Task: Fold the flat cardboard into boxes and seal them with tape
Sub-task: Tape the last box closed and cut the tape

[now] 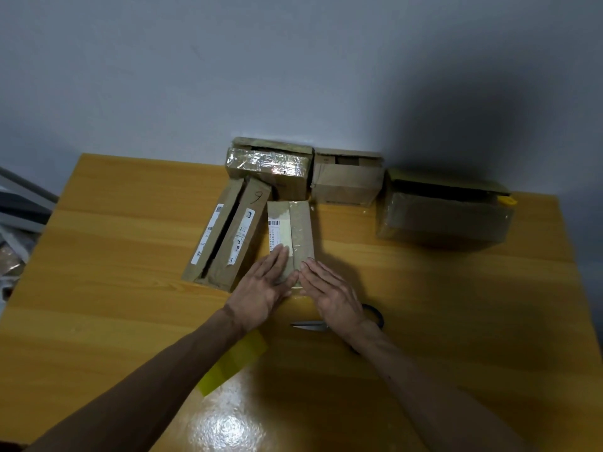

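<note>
A small cardboard box (pixel 292 226) with a barcode label lies at the middle of the wooden table (pixel 98 288), its top covered in shiny tape. My left hand (pixel 264 288) lies flat with straight fingers on the box's near left part. My right hand (pixel 329 288) presses flat on its near right edge. Both hands hold nothing. A strip of yellow tape (pixel 233 365) lies on the table under my left forearm. Scissors (pixel 313 325) lie just behind my right wrist, partly hidden by it.
A long box (pixel 228 236) marked 9 lies left of the small one. Along the wall stand a tape-wrapped box (pixel 270 168), a plain box (pixel 346 181) and a larger box (pixel 443 213) with a yellow item at its right corner. Clutter sits off the left table edge.
</note>
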